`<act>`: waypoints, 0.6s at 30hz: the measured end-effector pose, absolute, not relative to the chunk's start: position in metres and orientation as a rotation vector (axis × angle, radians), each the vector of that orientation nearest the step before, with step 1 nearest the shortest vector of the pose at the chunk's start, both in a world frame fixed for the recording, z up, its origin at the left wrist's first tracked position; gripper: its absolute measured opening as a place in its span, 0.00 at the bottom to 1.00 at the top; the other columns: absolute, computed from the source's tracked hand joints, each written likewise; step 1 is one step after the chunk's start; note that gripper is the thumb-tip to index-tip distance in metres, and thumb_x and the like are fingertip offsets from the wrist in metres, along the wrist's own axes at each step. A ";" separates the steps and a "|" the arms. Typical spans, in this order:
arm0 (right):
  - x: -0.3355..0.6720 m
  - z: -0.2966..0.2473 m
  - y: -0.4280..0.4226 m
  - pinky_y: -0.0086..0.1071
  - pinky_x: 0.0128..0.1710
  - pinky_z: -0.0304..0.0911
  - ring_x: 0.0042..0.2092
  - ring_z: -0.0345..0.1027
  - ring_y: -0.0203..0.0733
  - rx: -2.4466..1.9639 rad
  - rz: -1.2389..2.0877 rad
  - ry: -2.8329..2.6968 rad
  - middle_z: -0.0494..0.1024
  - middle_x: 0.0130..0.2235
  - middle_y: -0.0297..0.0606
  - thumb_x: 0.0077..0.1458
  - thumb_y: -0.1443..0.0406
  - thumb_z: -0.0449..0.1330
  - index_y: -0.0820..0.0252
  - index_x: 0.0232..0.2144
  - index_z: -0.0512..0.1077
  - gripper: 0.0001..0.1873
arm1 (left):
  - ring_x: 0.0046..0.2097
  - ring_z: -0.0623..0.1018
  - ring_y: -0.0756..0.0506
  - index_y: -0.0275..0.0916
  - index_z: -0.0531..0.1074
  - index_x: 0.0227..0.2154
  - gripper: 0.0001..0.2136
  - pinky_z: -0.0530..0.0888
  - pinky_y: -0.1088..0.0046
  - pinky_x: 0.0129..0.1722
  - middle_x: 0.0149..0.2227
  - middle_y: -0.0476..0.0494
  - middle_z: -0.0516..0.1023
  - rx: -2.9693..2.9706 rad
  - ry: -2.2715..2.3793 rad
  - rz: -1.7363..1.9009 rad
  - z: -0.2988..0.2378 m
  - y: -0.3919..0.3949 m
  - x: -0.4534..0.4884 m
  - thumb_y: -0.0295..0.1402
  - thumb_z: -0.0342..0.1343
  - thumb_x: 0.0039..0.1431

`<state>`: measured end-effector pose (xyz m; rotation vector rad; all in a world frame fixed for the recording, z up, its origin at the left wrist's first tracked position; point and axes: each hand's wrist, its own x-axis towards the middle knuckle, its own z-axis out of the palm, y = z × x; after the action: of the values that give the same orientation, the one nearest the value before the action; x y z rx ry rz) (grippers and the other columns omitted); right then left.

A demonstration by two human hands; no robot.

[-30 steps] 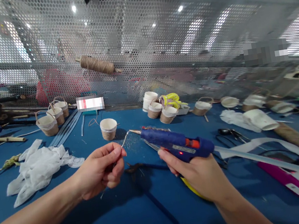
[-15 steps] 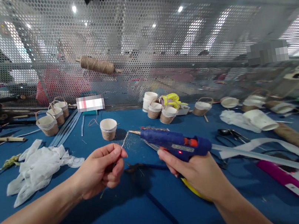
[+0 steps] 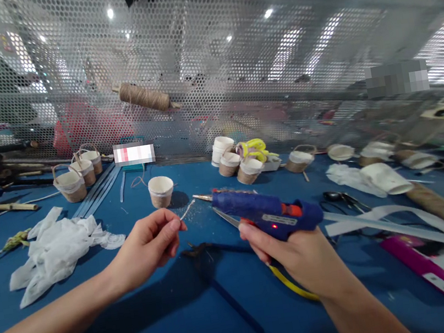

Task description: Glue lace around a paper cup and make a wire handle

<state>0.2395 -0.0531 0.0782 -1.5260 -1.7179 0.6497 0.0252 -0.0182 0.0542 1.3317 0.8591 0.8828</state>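
Note:
Between thumb and fingers, my left hand (image 3: 150,244) pinches a short thin whitish cord (image 3: 187,209), its free end pointing up and right. My right hand (image 3: 287,251) grips a blue hot glue gun (image 3: 268,209) with a red light lit on its side. The metal nozzle is right at the cord's free end; whether they touch I cannot tell. A clear glue stick (image 3: 364,221) runs out of the gun's back. Just beyond my left hand stands a small cup (image 3: 161,193), white above and wrapped in brown below. Pliers (image 3: 228,293) with blue handles lie under my hands.
Crumpled white cloth (image 3: 63,248) lies left, with handled cups (image 3: 70,187) behind it. More cups (image 3: 250,170) stand at the back. Yellow-handled scissors (image 3: 292,284) lie beneath my right hand. A magenta power strip (image 3: 425,269) is at right. A twine roll (image 3: 145,97) hangs on the perforated screen (image 3: 205,52).
The glue gun has shifted slightly right and down, its nozzle still by the cord's end. My left hand has turned a little, and the cord now slants lower to the right.

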 end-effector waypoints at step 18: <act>0.243 0.080 -0.053 0.28 0.22 0.62 0.19 0.63 0.34 -1.540 0.620 -1.773 0.65 0.14 0.30 0.51 0.52 0.54 0.57 0.15 0.64 0.20 | 0.20 0.60 0.55 0.37 0.64 0.29 0.10 0.57 0.80 0.19 0.17 0.56 0.61 1.624 0.988 0.962 0.053 -0.017 0.022 0.38 0.45 0.58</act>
<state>0.2435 -0.0530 0.0798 -1.5401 -1.7732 0.6200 0.0217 -0.0166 0.0531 1.6240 0.9879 0.9618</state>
